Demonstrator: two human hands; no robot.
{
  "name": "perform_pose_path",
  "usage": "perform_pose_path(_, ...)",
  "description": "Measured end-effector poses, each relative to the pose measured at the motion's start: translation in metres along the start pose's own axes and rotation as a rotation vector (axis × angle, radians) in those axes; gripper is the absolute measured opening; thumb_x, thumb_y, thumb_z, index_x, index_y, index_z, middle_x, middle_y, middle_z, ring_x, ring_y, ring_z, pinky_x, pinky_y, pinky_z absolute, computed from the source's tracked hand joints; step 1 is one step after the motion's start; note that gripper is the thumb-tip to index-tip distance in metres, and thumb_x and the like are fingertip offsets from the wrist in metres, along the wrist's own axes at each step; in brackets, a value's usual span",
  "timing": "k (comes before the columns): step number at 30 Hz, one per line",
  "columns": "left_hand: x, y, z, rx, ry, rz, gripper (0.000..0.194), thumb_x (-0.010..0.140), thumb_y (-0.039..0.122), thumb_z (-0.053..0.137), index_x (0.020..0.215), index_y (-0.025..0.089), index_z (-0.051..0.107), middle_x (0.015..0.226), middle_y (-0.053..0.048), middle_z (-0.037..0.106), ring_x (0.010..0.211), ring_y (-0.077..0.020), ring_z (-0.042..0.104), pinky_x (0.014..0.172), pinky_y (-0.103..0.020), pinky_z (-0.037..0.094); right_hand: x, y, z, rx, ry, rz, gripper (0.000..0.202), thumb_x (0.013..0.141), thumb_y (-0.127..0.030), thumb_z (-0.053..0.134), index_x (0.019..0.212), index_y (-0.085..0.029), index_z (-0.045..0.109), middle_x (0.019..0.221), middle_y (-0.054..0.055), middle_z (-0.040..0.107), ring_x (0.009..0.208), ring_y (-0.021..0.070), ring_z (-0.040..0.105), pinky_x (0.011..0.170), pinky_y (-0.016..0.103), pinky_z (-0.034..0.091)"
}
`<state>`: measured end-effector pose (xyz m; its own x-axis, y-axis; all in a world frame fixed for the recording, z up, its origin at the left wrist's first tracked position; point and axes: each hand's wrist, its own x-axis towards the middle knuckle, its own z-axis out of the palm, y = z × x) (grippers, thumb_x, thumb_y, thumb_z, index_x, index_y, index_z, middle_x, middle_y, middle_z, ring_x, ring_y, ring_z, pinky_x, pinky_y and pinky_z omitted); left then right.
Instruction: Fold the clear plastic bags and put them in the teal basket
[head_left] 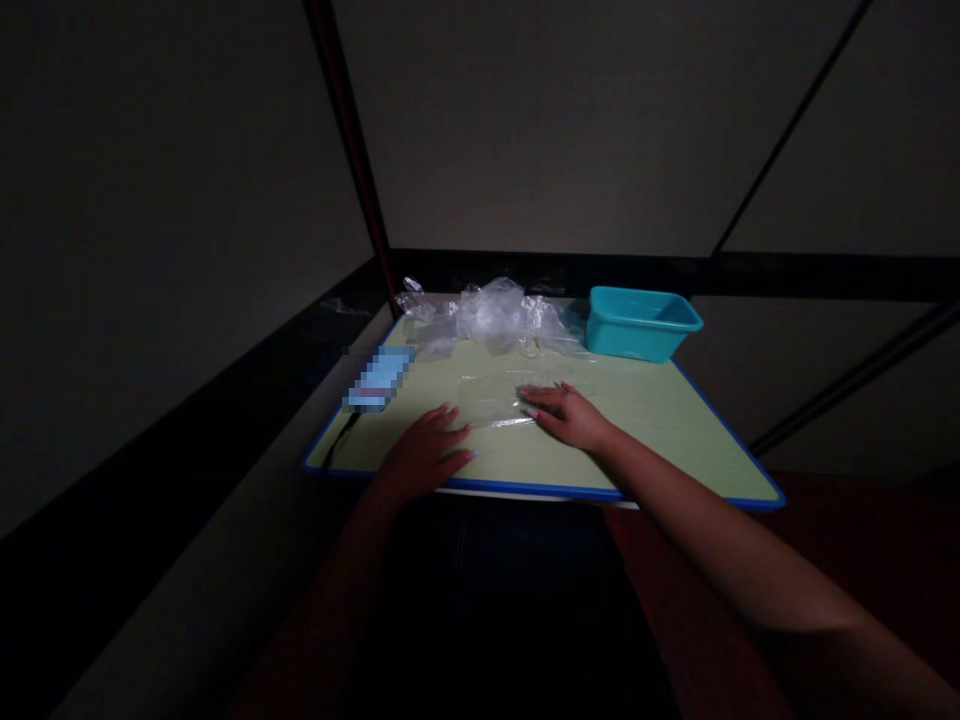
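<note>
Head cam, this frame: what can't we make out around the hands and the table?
- Blue item, head view: pixelated, so unreadable.
- Tub contents: its near wall hides the inside.
- Flat clear bag: transparent and dimly lit, edges faint; right hand covers its right end.
- Plastic pile: crumpled, number of pieces unclear.
- Left hand: palm down on the table; anything beneath is hidden.

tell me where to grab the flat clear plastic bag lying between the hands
Probably by its near left corner, coming from the left hand side. The clear plastic bag lies flat on the green table, and the right hand already rests on its right end, so only a thin free edge can be pinched.
</note>
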<state>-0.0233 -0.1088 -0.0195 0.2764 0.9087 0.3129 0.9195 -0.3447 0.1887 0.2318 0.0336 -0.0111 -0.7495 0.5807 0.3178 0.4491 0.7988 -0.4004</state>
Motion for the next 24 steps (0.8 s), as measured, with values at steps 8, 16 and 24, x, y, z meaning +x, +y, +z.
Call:
perform_pose_path(8, 0.0008, -0.0007, -0.0021, -0.027, -0.006, 0.064, 0.045, 0.089, 0.042, 0.044, 0.129, 0.021, 0.050, 0.140, -0.004, 0.043, 0.134, -0.0222, 0.030, 0.107, -0.043, 0.031, -0.0013, -0.0002, 0.0004, -0.025, -0.079, 0.021, 0.044, 0.087, -0.033, 0.045, 0.131, -0.028, 0.045, 0.137, 0.007, 0.044, 0.128, 0.0237, 0.038, 0.103, 0.060, 0.016)
perform_pose_path(16, 0.0013, 0.0044, -0.0054, 0.001, -0.058, 0.042, 0.047, 0.089, 0.045, 0.044, 0.130, 0.023, 0.048, 0.136, 0.000, 0.048, 0.133, -0.0222, 0.031, 0.104, -0.042, 0.034, -0.0011, -0.0031, -0.0008, -0.036, -0.097, 0.022, 0.046, 0.087, -0.031, 0.045, 0.133, -0.030, 0.043, 0.138, 0.008, 0.043, 0.128, 0.0249, 0.037, 0.102, 0.061, 0.014)
perform_pose_path(24, 0.0008, 0.0066, -0.0060, 0.041, -0.070, 0.028, 0.044, 0.088, 0.046, 0.044, 0.125, 0.025, 0.053, 0.135, -0.002, 0.049, 0.132, -0.0230, 0.033, 0.104, -0.044, 0.033, -0.0009, -0.0029, -0.0002, -0.051, -0.108, 0.021, 0.047, 0.087, -0.033, 0.045, 0.134, -0.027, 0.042, 0.140, 0.010, 0.041, 0.130, 0.0255, 0.035, 0.102, 0.062, 0.014)
